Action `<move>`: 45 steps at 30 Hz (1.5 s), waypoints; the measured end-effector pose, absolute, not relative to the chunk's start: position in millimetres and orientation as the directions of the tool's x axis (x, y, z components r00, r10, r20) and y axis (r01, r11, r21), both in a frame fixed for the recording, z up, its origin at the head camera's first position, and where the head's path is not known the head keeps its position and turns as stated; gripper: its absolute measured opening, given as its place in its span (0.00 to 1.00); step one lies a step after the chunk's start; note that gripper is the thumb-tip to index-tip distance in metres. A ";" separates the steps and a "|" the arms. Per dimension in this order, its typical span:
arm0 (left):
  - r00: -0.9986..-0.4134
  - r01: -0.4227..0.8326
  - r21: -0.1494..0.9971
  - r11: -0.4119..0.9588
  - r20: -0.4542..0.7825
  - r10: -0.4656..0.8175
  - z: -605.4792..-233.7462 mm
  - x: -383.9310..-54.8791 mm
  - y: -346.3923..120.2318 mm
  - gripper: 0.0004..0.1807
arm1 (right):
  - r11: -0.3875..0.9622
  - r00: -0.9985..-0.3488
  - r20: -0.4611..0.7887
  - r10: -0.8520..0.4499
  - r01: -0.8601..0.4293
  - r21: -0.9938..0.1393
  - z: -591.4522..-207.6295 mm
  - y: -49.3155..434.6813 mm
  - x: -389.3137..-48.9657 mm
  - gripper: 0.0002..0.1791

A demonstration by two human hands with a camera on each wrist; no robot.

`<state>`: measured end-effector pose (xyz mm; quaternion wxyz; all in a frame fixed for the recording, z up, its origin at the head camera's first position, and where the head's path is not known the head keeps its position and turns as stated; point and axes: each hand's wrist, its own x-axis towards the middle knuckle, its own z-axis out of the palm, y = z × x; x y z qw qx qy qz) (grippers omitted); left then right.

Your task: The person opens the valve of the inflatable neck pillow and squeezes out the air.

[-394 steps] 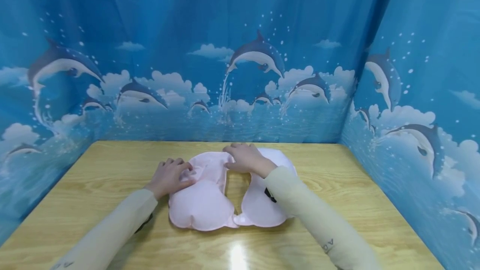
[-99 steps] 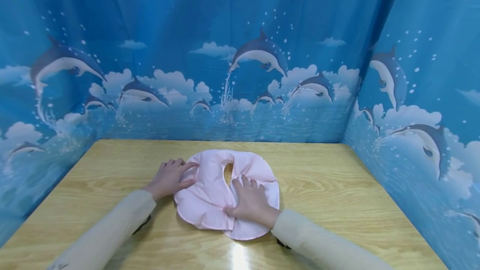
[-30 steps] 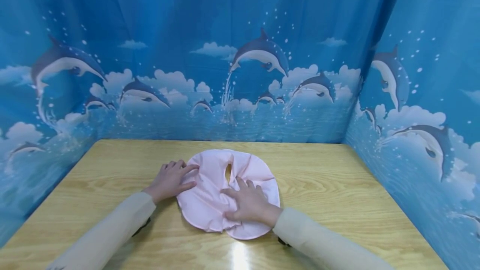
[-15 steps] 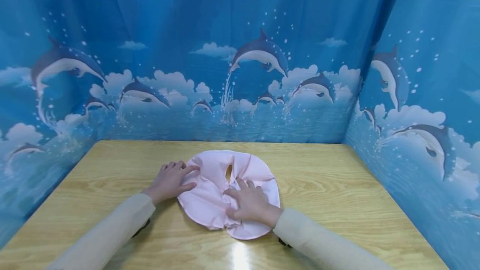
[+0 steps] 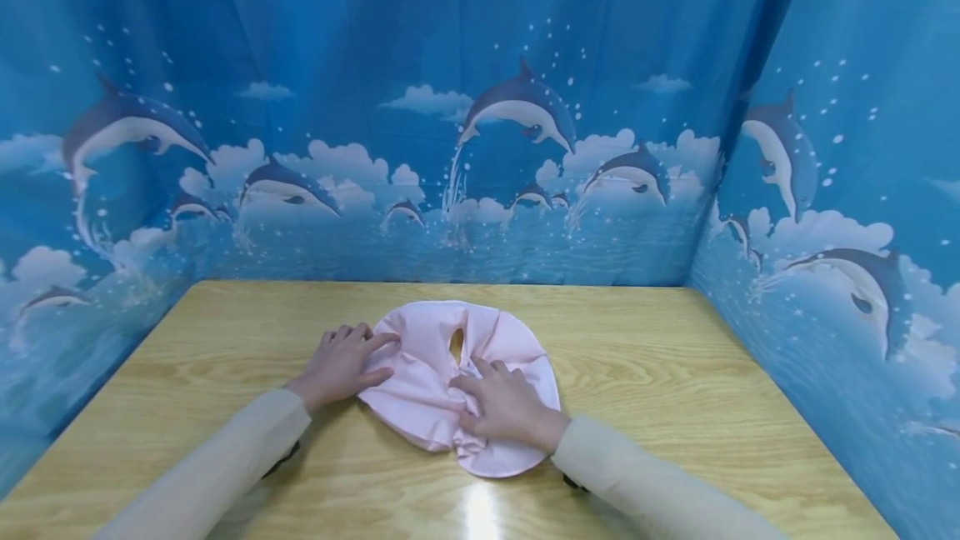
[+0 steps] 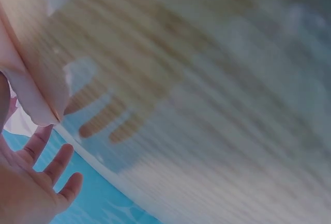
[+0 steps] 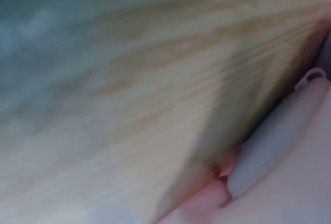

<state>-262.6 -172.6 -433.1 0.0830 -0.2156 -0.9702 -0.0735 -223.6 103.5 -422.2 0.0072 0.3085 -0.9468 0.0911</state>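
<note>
On the table lies a round pink fabric bib [image 5: 517, 340] with a slit-like opening in its middle and a white lining. My left hand [image 5: 340, 363] rests at its left edge, index finger over the cloth and thumb beside it. The left wrist view shows its other fingers spread, one fingertip by the bib's edge [image 6: 41, 102]. My right hand [image 5: 506, 405] lies on the front right part. Its thumb and index finger pinch a bunched bit below the slit. In the right wrist view, folds of the bib [image 7: 289, 172] hide most of the fingers.
A glossy wood-grain table [image 5: 660, 407] surrounds the bib and mirrors the left hand in the left wrist view. Blue curtains [image 5: 360, 40] printed with dolphins stand behind the table and along its sides.
Long before, the bib lay spread with a wide gap in its middle; the right hand has since come down and its halves overlap. Lately the front left edge has drawn inward and bunched.
</note>
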 end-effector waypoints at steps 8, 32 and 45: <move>-0.902 0.414 0.104 0.904 0.179 0.392 -433.7 -264.3 -172.1 0.28 | 0.807 -0.822 0.078 -0.564 -0.569 -0.160 -424.4 109.7 -224.8 0.38; -0.890 0.436 0.103 0.894 0.199 0.411 -436.1 -265.9 -171.8 0.27 | 0.934 -0.959 0.086 -0.268 -0.281 -0.219 -420.5 109.4 -203.4 0.48; -0.881 0.449 0.086 0.890 0.211 0.424 -435.9 -263.7 -171.3 0.27 | 0.907 -0.960 0.025 -0.278 -0.271 -0.322 -421.5 114.0 -204.0 0.48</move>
